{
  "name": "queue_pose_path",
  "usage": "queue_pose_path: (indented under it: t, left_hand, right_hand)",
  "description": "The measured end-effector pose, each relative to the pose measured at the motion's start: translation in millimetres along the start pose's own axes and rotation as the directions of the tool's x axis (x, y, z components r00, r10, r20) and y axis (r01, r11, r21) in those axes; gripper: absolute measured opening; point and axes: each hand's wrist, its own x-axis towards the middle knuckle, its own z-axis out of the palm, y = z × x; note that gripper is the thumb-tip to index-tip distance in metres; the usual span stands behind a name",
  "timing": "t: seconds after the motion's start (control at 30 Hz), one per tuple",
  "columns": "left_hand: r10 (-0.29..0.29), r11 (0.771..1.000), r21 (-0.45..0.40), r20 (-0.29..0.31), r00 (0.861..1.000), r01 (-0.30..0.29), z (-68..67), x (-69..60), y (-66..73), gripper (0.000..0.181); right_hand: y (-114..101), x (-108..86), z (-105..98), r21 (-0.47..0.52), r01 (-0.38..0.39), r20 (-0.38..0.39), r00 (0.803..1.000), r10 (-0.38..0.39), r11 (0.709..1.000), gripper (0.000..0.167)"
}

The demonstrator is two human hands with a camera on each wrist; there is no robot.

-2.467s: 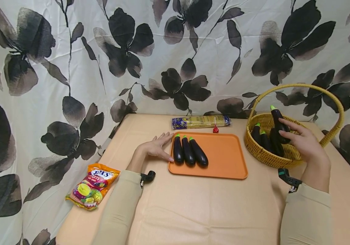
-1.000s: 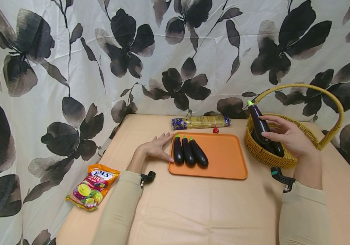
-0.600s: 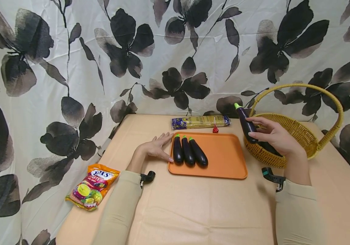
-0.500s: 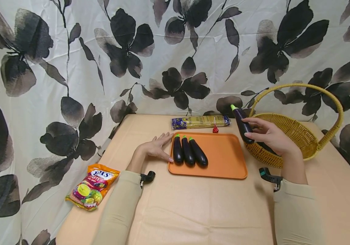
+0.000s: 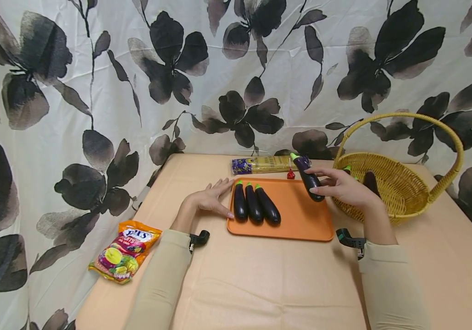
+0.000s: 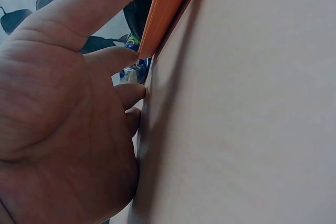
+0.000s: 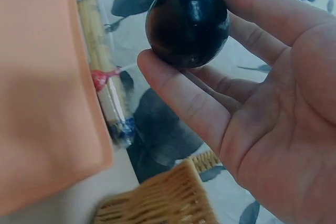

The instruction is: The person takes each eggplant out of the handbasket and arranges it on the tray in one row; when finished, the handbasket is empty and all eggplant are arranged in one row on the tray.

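My right hand pinches an eggplant between thumb and fingers, held tilted above the right side of an orange tray. In the right wrist view its dark round end faces the camera. Several eggplants are involved: three lie side by side on the tray's left half, the rightmost eggplant slanting. My left hand rests at the tray's left edge with fingers spread, its thumb at the rim; the left wrist view shows the palm beside that rim.
A wicker basket with a tall handle stands at the right, more eggplants partly hidden inside by my right arm. Behind the tray lie a pasta packet and a red-wrapped lollipop. A candy bag lies at the left.
My right hand has lifted the eggplant out of the basket and carried it left, over the tray's right side. The left hand and the three eggplants on the tray have stayed put.
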Motion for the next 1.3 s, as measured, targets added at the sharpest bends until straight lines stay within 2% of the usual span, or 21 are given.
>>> queue_pose_path:
  t: [0.1, 0.3, 0.6, 1.1, 1.3]
  left_hand:
    - [0.003, 1.000, 0.002, -0.001, 1.000, -0.003, 0.8, 0.1, -0.6, 0.132]
    - [0.008, 1.000, 0.016, -0.003, 1.000, -0.008, 2.1, 0.1, -2.2, 0.132]
    - [0.006, 1.000, 0.005, -0.002, 1.000, -0.006, 2.8, 0.7, -2.4, 0.132]
    - [0.007, 1.000, 0.019, 0.002, 1.000, -0.007, 1.2, -0.7, -0.1, 0.131]
    - [-0.006, 1.000, 0.020, 0.000, 1.000, 0.006, 1.4, 0.9, -1.7, 0.133]
  right_hand:
    - [1, 4.1, 6, -0.060, 0.006, 0.026, 1.000, -0.004, 0.998, 0.057]
    - [-1, 11.4, 19, -0.137, -0.028, 0.073, 0.997, 0.039, 0.990, 0.058]
    - [-1, 23.1, 36, -0.170, 0.004, 0.159, 0.987, 0.024, 0.985, 0.056]
    - [-3, 33.4, 54, -0.157, -0.049, 0.217, 0.973, 0.083, 0.986, 0.054]
    - [-1, 37.0, 61, -0.207, 0.000, 0.240, 0.969, 0.051, 0.978, 0.053]
